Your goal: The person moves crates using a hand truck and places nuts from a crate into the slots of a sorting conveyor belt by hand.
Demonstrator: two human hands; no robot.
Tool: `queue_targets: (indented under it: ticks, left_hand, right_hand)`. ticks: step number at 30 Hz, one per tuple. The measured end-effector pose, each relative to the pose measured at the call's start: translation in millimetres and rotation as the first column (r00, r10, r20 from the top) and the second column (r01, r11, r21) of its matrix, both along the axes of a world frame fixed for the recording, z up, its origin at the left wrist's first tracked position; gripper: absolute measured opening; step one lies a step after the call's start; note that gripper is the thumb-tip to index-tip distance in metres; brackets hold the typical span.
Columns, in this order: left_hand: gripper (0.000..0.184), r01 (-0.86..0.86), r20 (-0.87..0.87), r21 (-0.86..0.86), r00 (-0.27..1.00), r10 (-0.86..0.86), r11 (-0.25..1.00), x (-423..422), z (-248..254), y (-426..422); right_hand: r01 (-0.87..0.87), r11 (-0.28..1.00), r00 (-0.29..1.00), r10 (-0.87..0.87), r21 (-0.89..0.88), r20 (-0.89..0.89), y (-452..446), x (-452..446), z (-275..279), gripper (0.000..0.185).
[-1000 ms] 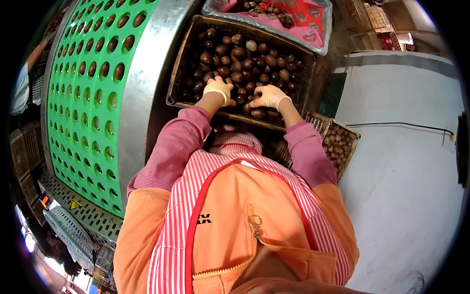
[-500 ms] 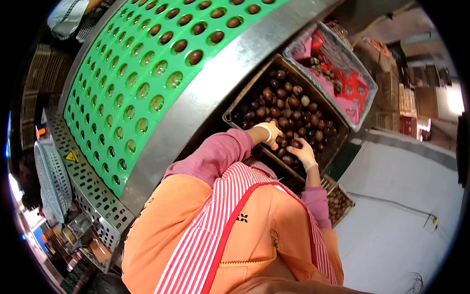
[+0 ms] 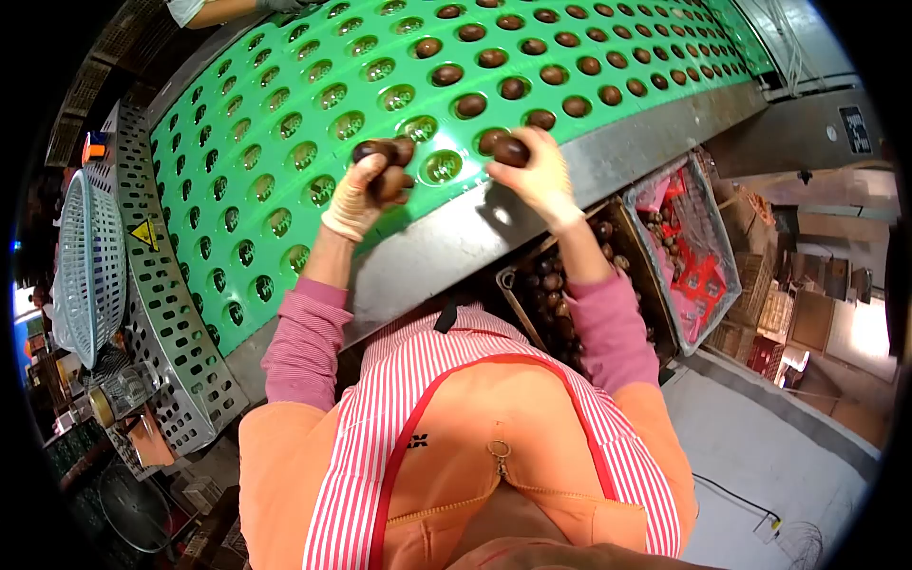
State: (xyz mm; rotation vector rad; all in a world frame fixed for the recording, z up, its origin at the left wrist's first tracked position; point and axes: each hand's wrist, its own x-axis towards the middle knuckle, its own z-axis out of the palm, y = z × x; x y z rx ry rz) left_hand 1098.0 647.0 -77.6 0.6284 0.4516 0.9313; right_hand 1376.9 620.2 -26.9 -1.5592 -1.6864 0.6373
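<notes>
My left hand point(image 3: 353, 201) is closed around several dark brown, glossy egg-shaped pieces point(image 3: 390, 182), held above the green cupped sheet point(image 3: 375, 142). At the sheet's near edge, my right hand point(image 3: 546, 180) grips one dark brown egg-shaped piece point(image 3: 511, 151) between thumb and fingers. Another brown piece point(image 3: 489, 142) sits just behind it, partly hidden. An unfilled cup point(image 3: 441, 168) lies between my hands. To the right, rows of cups each hold one brown piece point(image 3: 576, 105); many cups on the left hold none.
A metal ledge point(image 3: 418, 256) borders the sheet. Below my right arm stands a bin point(image 3: 518, 306) of brown pieces, beside a lined crate point(image 3: 727, 285) with red and pink material. At left are a pale plastic basket point(image 3: 90, 275) and perforated metal guard point(image 3: 180, 361). Another person's arm point(image 3: 223, 11) shows top left.
Both hands have left the bin of brown pieces and moved up over the green sheet, carrying pieces. My view has turned toward the sheet, and more of its filled rows show.
</notes>
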Motion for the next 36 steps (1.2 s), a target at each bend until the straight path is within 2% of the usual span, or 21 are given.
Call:
queue_targets:
  ticks: [1, 3, 5, 7, 9, 11, 13, 15, 18, 21, 23, 24, 25, 27, 28, 29, 30, 31, 33, 35, 36]
  left_hand:
    - [0.049, -0.106, -0.098, 0.018, 0.989, 0.107, 0.994, -13.8, -3.6, 10.5]
    - [0.038, -0.157, -0.31, 0.011, 0.938, 0.153, 0.988, -25.3, -16.0, 28.3]
    - [0.035, -0.171, -0.457, 0.046, 0.873, 0.173, 0.984, -25.0, -31.1, 41.5]
    - [0.038, -0.213, -0.608, 0.093, 0.761, 0.225, 0.973, -34.8, -33.4, 36.2]
    - [0.048, -0.168, -0.789, 0.431, 0.407, 0.46, 0.887, -44.9, -44.2, 57.6]
    - [0.06, 0.068, -0.863, 0.502, -0.028, 0.504, 0.862, -49.8, -13.3, 84.7]
    - [0.063, 0.171, -0.917, 0.351, -0.135, 0.374, 0.921, -48.9, 7.7, 113.0]
    - [0.064, 0.327, -0.927, 0.203, -0.239, 0.288, 0.923, -54.7, 13.1, 127.0]
    - [0.058, 0.296, -0.855, 0.386, -0.239, 0.459, 0.874, -69.9, 2.1, 148.1]
    - [0.041, 0.27, -0.706, 0.66, -0.094, 0.702, 0.701, -73.8, -12.6, 183.6]
    - [0.04, 0.422, -0.659, 0.652, -0.095, 0.746, 0.63, -67.4, -37.1, 211.2]
    - [0.039, 0.495, -0.634, 0.64, -0.091, 0.768, 0.588, -65.6, -51.4, 220.3]
    - [0.04, 0.49, -0.579, 0.683, -0.09, 0.811, 0.542, -66.4, -57.2, 221.3]
    - [0.043, 0.475, -0.462, 0.758, -0.092, 0.882, 0.446, -68.3, -71.4, 214.9]
    - [0.043, 0.443, -0.421, 0.779, -0.157, 0.893, 0.445, -67.1, -65.7, 203.4]
    - [0.043, 0.394, -0.467, 0.794, -0.092, 0.88, 0.463, -66.2, -58.6, 189.1]
    - [0.042, 0.343, -0.499, 0.809, -0.027, 0.866, 0.477, -65.1, -49.5, 175.8]
    - [0.042, 0.293, -0.523, 0.821, 0.042, 0.851, 0.49, -62.9, -42.3, 160.0]
    - [0.039, 0.407, -0.719, 0.653, 0.069, 0.692, 0.638, -51.5, -36.0, 123.1]
    - [0.036, 0.612, -0.835, 0.457, 0.045, 0.549, 0.645, -43.7, -41.5, 96.2]
    - [0.038, 0.58, -0.763, 0.566, 0.101, 0.638, 0.586, -42.1, -50.1, 84.4]
  right_hand:
    - [-0.027, 0.987, 0.935, -0.031, 0.156, 0.354, 23.9, -30.7, 13.5, 0.049]
    - [-0.059, 0.994, 0.889, 0.012, 0.089, 0.457, 69.0, -69.7, -0.4, 0.049]
    - [-0.111, 0.976, 0.696, 0.21, -0.186, 0.687, 111.2, -87.5, -20.9, 0.034]
    - [-0.12, 0.974, 0.636, 0.224, -0.193, 0.739, 116.1, -95.1, -29.1, 0.027]
    - [-0.097, 0.982, 0.605, 0.189, -0.165, 0.773, 135.8, -100.6, -17.8, 0.027]
    - [-0.175, 0.977, 0.576, 0.198, -0.117, 0.793, 157.6, -109.0, -10.4, 0.027]
    - [-0.21, 0.912, 0.503, 0.409, -0.351, 0.762, 188.1, -121.6, -18.7, 0.035]
    - [-0.251, 0.869, 0.456, 0.495, -0.426, 0.74, 189.4, -125.9, -9.4, 0.068]
    - [-0.128, 0.942, 0.64, 0.317, -0.311, 0.699, 211.9, -122.7, 5.4, 0.067]
    - [-0.06, 0.994, 0.895, 0.093, -0.088, 0.436, 242.4, -136.9, -9.9, 0.062]
    - [-0.156, 0.987, 0.827, 0.151, -0.037, 0.541, 264.6, -152.4, -47.6, 0.063]
    - [-0.18, 0.93, 0.732, 0.345, -0.321, 0.588, 271.2, -152.2, -55.0, 0.064]
    - [-0.182, 0.97, 0.692, 0.241, -0.158, 0.681, 261.7, -154.1, -63.6, 0.061]
    - [-0.213, 0.956, 0.758, 0.293, -0.203, 0.583, 267.7, -147.1, -65.7, 0.057]
    - [-0.323, 0.916, 0.916, 0.365, -0.237, 0.163, 271.5, -135.9, -69.3, 0.06]
    - [-0.431, 0.877, 0.885, 0.364, -0.213, -0.291, 267.0, -134.4, -57.2, 0.065]
    - [-0.342, 0.905, 0.784, 0.127, -0.252, -0.608, 253.2, -132.7, -45.4, 0.069]
    - [-0.265, 0.911, 0.549, -0.127, -0.317, -0.826, 232.2, -140.0, -16.2, 0.073]
    - [-0.441, 0.851, 0.052, -0.292, -0.285, -0.955, 216.9, -118.9, -21.6, 0.076]
    - [-0.566, 0.818, -0.243, -0.286, -0.104, -0.927, 185.4, -112.1, -11.4, 0.068]
    - [-0.351, 0.886, -0.117, -0.364, -0.304, -0.924, 164.1, -116.6, 3.9, 0.062]
